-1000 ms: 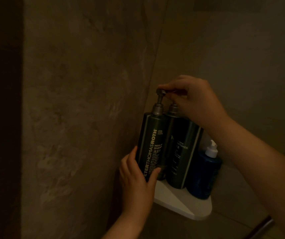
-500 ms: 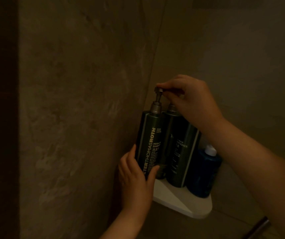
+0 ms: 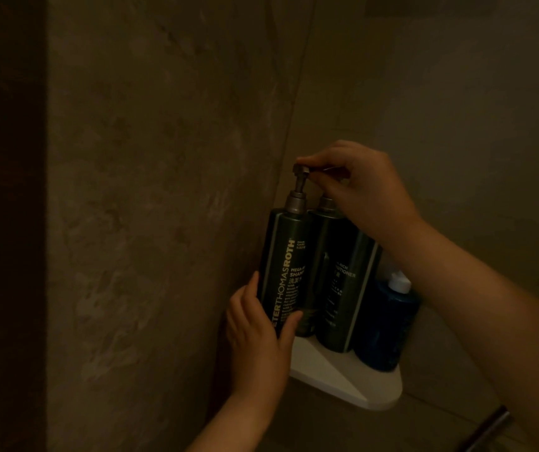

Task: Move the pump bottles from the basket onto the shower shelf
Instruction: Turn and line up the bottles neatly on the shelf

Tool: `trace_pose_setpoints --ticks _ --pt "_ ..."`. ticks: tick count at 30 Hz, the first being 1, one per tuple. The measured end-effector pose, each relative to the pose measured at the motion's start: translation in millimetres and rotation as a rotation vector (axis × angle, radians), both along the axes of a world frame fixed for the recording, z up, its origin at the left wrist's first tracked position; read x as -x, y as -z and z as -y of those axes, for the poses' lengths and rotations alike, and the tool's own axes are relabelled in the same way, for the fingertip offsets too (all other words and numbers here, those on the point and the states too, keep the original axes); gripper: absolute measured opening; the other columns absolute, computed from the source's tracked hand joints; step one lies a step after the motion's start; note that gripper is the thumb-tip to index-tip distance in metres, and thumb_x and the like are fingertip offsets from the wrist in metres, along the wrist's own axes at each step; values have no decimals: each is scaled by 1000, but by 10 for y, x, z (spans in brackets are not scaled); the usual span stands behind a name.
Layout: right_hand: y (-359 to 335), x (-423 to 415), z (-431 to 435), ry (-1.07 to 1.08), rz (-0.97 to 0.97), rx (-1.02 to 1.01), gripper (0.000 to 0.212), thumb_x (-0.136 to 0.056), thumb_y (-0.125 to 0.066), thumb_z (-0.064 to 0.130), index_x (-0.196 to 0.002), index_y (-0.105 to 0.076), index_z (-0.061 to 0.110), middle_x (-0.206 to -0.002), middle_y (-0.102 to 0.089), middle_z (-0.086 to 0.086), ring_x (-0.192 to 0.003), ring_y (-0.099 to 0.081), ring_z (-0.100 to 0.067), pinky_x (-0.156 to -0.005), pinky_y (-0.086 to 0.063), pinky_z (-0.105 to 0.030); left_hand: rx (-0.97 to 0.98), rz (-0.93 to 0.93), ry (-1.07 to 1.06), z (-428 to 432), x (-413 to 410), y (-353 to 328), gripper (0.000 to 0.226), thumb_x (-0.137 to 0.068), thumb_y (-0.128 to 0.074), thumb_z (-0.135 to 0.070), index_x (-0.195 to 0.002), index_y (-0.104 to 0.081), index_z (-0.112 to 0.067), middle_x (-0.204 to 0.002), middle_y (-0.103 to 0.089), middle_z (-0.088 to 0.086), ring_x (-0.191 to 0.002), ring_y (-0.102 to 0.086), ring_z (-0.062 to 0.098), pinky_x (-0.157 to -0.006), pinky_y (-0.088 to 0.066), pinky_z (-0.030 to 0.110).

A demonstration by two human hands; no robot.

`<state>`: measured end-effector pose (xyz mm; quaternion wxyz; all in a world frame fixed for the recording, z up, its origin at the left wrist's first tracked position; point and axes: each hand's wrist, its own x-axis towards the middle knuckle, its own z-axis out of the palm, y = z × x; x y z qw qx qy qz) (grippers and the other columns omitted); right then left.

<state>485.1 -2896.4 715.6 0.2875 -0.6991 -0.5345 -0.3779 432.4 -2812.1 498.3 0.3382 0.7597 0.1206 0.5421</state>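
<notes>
Standing shampoo bottle (image 3: 282, 272) between left hand (image 3: 258, 337) and right hand (image 3: 356, 187).

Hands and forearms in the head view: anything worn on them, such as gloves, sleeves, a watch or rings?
Nothing worn is visible. The left hand and right hand are bare, without gloves, and both forearms are uncovered to the frame edge, with no sleeve or watch showing. The light is too dim to rule out a thin ring.
</notes>
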Motion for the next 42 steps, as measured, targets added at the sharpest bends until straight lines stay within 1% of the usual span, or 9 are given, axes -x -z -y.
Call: trace_pose_setpoints --ticks 10,17,20,24,27,30,33,37,42 --pt "10 -37 -5 -28 -30 -22 24 -84 -64 7 -105 -71 17 -93 -67 2 -89 -63 -6 -82 -53 -27 -7 -3 22 -17 -7 10 83 -78 -65 -41 -144 -20 -17 -134 -36 7 -119 -29 7 -98 -29 27" --pt "29 -37 13 -25 -52 -16 32 -86 -57 0 -109 -69 18 -97 -66 0 -92 -64 -10 -82 -53 -37 -2 1 26 -18 -10 6 83 -78 -66 -40 -144 -21 -17 -134 -37 7 -118 -29 6 -97 -29 27" --pt "41 -8 15 -1 -42 8 35 -86 -53 -2 -110 -68 18 -99 -66 1 -92 -63 -11 -82 -52 -36 -25 -35 48 -21 12 19 86 -80 -65 -39 -146 -12 -22 -138 -32 6 -121 -31 10 -98 -29 27" --pt "29 20 21 7 -27 16 39 -84 -50 -5 -111 -68 17 -98 -66 0 -91 -63 -13 -79 -50 -26 -93 -114 54 -17 90 72 93 -83 -65 -34 -146 3 -25 -144 -24 6 -128 -28 18 -103 -24 29" --pt "41 18 18 23 -16 21 39 -85 -50 -2 -114 -66 19 -100 -68 1 -92 -63 -10 -80 -49 -22 -209 -112 9 -29 163 119 92 -77 -72 -22 -148 -14 -17 -143 -28 9 -126 -36 23 -100 -31 36" --pt "42 17 9 -6 -83 4 41 -85 -49 -2 -116 -63 22 -103 -68 10 -98 -63 0 -86 -49 -18 -320 -102 -9 -37 202 169 87 -72 -76 -16 -143 -26 -15 -138 -33 9 -122 -38 23 -97 -37 37" --pt "13 9 -7 22 -83 26 43 -84 -47 -2 -110 -66 27 -101 -67 14 -96 -61 4 -83 -47 -12 -337 -145 -20 -76 181 203 91 -68 -78 -12 -143 -26 -16 -139 -33 10 -123 -36 23 -97 -35 39" --pt "-23 -8 -48 82 -87 91 45 -84 -45 -1 -113 -66 27 -103 -65 14 -96 -56 6 -79 -40 -5 -317 -200 -13 -116 155 195 97 -65 -79 -7 -144 -24 -17 -141 -31 11 -123 -36 24 -96 -38 39" --pt "-87 -14 -104 146 -71 148 48 -82 -44 -2 -114 -66 25 -112 -67 5 -104 -58 -5 -83 -43 -16 -305 -244 -5 -117 172 184 89 -67 -76 -6 -142 -29 -16 -139 -35 11 -120 -46 27 -91 -45 37"
